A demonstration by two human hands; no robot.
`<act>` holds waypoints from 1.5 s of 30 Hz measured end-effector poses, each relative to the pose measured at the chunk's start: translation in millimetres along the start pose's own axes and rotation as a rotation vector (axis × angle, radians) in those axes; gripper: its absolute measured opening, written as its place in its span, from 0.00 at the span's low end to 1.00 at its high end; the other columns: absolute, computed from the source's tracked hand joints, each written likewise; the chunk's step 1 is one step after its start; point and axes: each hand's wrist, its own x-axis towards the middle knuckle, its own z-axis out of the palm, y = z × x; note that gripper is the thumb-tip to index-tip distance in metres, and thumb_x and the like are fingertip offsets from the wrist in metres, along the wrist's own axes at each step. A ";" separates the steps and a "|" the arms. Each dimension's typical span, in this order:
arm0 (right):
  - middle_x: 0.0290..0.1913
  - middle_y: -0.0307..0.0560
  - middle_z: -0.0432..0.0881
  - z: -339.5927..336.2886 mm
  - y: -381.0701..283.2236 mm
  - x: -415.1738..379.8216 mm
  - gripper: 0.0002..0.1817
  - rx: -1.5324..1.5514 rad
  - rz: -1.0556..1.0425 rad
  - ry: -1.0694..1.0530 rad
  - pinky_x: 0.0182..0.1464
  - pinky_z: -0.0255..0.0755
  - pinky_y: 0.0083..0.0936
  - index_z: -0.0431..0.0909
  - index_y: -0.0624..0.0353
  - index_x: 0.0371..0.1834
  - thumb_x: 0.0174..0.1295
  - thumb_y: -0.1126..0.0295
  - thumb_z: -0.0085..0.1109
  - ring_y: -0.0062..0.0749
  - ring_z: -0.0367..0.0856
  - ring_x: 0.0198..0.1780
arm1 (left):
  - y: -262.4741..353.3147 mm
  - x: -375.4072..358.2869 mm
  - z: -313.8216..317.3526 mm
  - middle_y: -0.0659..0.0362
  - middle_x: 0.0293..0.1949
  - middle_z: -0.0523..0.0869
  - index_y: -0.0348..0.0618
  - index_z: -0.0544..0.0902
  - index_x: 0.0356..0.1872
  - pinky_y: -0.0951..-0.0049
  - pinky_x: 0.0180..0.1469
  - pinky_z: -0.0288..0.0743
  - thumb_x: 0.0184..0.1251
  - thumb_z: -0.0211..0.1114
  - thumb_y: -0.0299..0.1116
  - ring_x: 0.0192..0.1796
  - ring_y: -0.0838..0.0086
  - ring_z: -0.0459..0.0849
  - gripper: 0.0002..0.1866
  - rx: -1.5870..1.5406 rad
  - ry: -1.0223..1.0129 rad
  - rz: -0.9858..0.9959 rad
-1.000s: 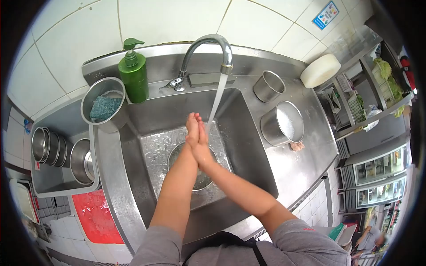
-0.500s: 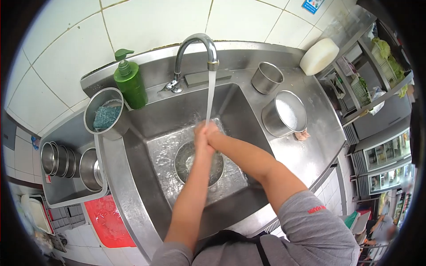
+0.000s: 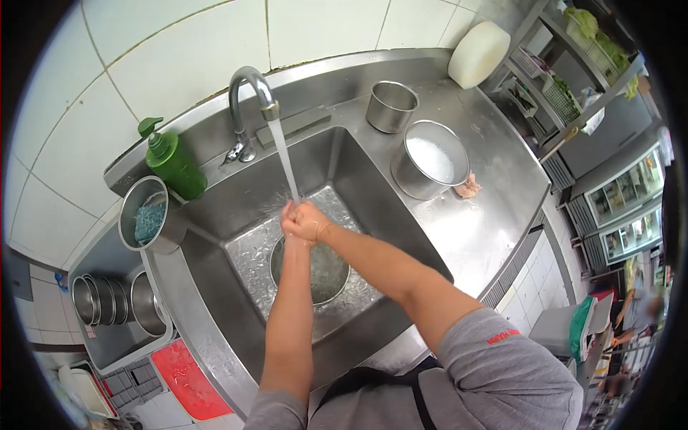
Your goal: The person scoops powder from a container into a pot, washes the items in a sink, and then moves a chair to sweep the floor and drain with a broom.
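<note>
Water runs from the curved faucet [image 3: 251,89] onto both hands over the steel sink [image 3: 236,190]. My left hand [image 3: 290,218] is under the stream, pressed against the other hand and partly covered by it. My right hand [image 3: 308,222] is closed around my left hand, its fingers wrapped over it. Below them, a round metal bowl [image 3: 337,276] with water in it sits on the wet sink floor.
Left of the sink stand a green pump bottle [image 3: 175,165] and a metal pot with a scouring pad [image 3: 149,222]. On the right counter are an empty pot [image 3: 392,107], a pot of suds [image 3: 430,161] and a pinkish lump [image 3: 468,188]. A person [image 3: 634,315] is far right.
The view has shifted, so the sink and counter appear further left. My hands stay clasped under the water, with the right hand now more over the left.
</note>
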 end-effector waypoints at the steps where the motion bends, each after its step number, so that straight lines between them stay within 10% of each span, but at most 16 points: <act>1: 0.23 0.47 0.77 10.4 2.6 5.0 0.12 0.131 0.148 0.151 0.30 0.70 0.34 0.73 0.58 0.19 0.44 0.59 0.54 0.39 0.77 0.28 | 5.2 4.8 0.2 0.53 0.33 0.78 0.40 0.72 0.31 0.67 0.38 0.72 0.57 0.41 0.45 0.35 0.63 0.77 0.19 0.055 0.285 -0.063; 5: 0.26 0.49 0.77 24.2 -5.6 10.0 0.11 0.527 0.605 0.609 0.29 0.69 0.35 0.73 0.57 0.26 0.48 0.60 0.53 0.38 0.77 0.28 | 20.9 27.9 -3.5 0.52 0.34 0.77 0.40 0.69 0.36 0.66 0.38 0.71 0.58 0.41 0.46 0.35 0.62 0.77 0.19 0.079 0.332 0.047; 7: 0.40 0.47 0.75 -3.8 -48.2 8.4 0.12 1.530 1.068 0.657 0.34 0.72 0.30 0.69 0.59 0.39 0.54 0.65 0.49 0.34 0.77 0.32 | 28.2 33.1 25.5 0.52 0.39 0.75 0.40 0.67 0.40 0.63 0.40 0.71 0.58 0.43 0.47 0.38 0.62 0.77 0.19 0.364 0.625 0.001; 8: 0.39 0.53 0.74 -4.5 -60.4 4.4 0.24 1.645 0.757 0.767 0.36 0.71 0.33 0.63 0.62 0.49 0.55 0.58 0.52 0.37 0.76 0.37 | 29.4 30.7 45.1 0.51 0.46 0.72 0.43 0.64 0.47 0.62 0.45 0.69 0.59 0.44 0.46 0.43 0.62 0.76 0.20 0.498 0.638 0.104; 12: 0.43 0.54 0.74 5.4 -66.8 -4.4 0.28 1.735 0.971 0.611 0.36 0.72 0.31 0.62 0.63 0.51 0.54 0.55 0.52 0.38 0.77 0.37 | 33.3 12.2 54.3 0.52 0.48 0.71 0.45 0.63 0.52 0.65 0.49 0.67 0.60 0.46 0.43 0.49 0.64 0.72 0.21 0.331 0.545 0.064; 14: 0.42 0.57 0.76 55.2 0.1 13.3 0.23 1.083 1.001 0.749 0.32 0.73 0.30 0.69 0.63 0.45 0.51 0.57 0.54 0.38 0.79 0.33 | 9.1 -16.3 66.3 0.52 0.49 0.70 0.45 0.61 0.55 0.66 0.51 0.66 0.60 0.49 0.44 0.52 0.64 0.70 0.24 0.595 0.437 0.133; 16: 0.37 0.56 0.78 7.6 19.3 -1.7 0.16 0.744 0.905 0.353 0.33 0.72 0.28 0.75 0.61 0.35 0.46 0.62 0.54 0.39 0.79 0.34 | -23.0 -50.1 88.3 0.50 0.52 0.68 0.45 0.58 0.57 0.66 0.53 0.65 0.58 0.52 0.44 0.52 0.63 0.69 0.28 1.024 0.318 0.234; 18: 0.22 0.51 0.78 32.3 28.2 -5.0 0.06 0.813 0.692 0.663 0.28 0.70 0.30 0.75 0.60 0.21 0.41 0.71 0.50 0.36 0.77 0.27 | -45.2 -70.4 116.5 0.49 0.51 0.69 0.45 0.59 0.57 0.66 0.51 0.67 0.56 0.57 0.44 0.49 0.64 0.72 0.30 1.134 0.365 0.284; 21: 0.29 0.48 0.79 -16.6 -30.3 -71.8 0.08 0.211 0.457 0.186 0.39 0.68 0.36 0.76 0.58 0.24 0.39 0.69 0.52 0.40 0.77 0.35 | -40.0 -71.4 123.6 0.50 0.45 0.74 0.40 0.68 0.50 0.69 0.42 0.72 0.53 0.61 0.41 0.41 0.65 0.77 0.24 1.045 0.549 0.020; 23: 0.37 0.48 0.79 -54.1 -50.2 -113.0 0.11 -0.127 0.214 -0.193 0.50 0.60 0.46 0.77 0.56 0.29 0.39 0.68 0.54 0.43 0.74 0.44 | -4.2 -41.3 16.0 0.52 0.34 0.78 0.36 0.74 0.37 0.70 0.35 0.74 0.53 0.61 0.37 0.34 0.67 0.79 0.15 0.930 0.394 -0.339; 26: 0.48 0.52 0.73 -40.9 -41.0 -174.3 0.15 -0.377 0.101 -0.191 0.56 0.49 0.55 0.77 0.56 0.36 0.41 0.67 0.55 0.47 0.65 0.55 | -64.9 -75.8 55.1 0.57 0.23 0.79 0.36 0.77 0.24 0.74 0.29 0.71 0.55 0.58 0.31 0.28 0.74 0.78 0.08 1.237 0.411 -0.108; 30: 0.59 0.55 0.60 -114.0 -47.6 -317.4 0.22 -0.070 0.004 0.037 0.57 0.49 0.53 0.72 0.53 0.46 0.43 0.66 0.55 0.48 0.51 0.63 | -78.6 -81.0 47.3 0.56 0.24 0.79 0.37 0.75 0.34 0.74 0.29 0.72 0.50 0.62 0.29 0.27 0.73 0.77 0.10 1.838 0.358 -0.209; 33: 0.56 0.55 0.64 -165.5 -35.4 -458.1 0.22 -0.171 0.176 0.499 0.56 0.53 0.48 0.72 0.54 0.47 0.43 0.68 0.56 0.49 0.58 0.59 | -94.1 -102.8 43.0 0.48 0.37 0.78 0.35 0.69 0.48 0.69 0.42 0.71 0.48 0.63 0.30 0.40 0.65 0.77 0.24 2.263 0.164 -0.290; 35: 0.54 0.56 0.66 -184.5 -24.4 -566.7 0.19 -0.332 0.475 0.640 0.54 0.58 0.41 0.73 0.55 0.44 0.46 0.67 0.56 0.49 0.62 0.56 | -126.8 -119.9 72.0 0.45 0.55 0.65 0.41 0.56 0.60 0.55 0.56 0.58 0.48 0.64 0.34 0.58 0.59 0.64 0.37 2.559 -0.199 0.231; 39: 0.52 0.55 0.68 -204.3 -57.7 -780.1 0.16 -0.427 1.076 0.685 0.52 0.61 0.40 0.76 0.56 0.40 0.48 0.65 0.54 0.47 0.65 0.54 | -246.8 -148.2 166.1 0.54 0.63 0.53 0.60 0.50 0.63 0.33 0.53 0.42 0.52 0.60 0.35 0.65 0.58 0.52 0.38 2.482 0.126 0.403; 45: 0.41 0.53 0.76 -161.4 -155.4 -970.6 0.16 -0.135 1.666 0.366 0.43 0.69 0.35 0.75 0.56 0.40 0.49 0.61 0.52 0.44 0.74 0.42 | -467.7 -184.0 235.1 0.51 0.54 0.68 0.40 0.71 0.46 0.63 0.57 0.56 0.54 0.57 0.29 0.57 0.59 0.65 0.17 2.017 -0.515 0.508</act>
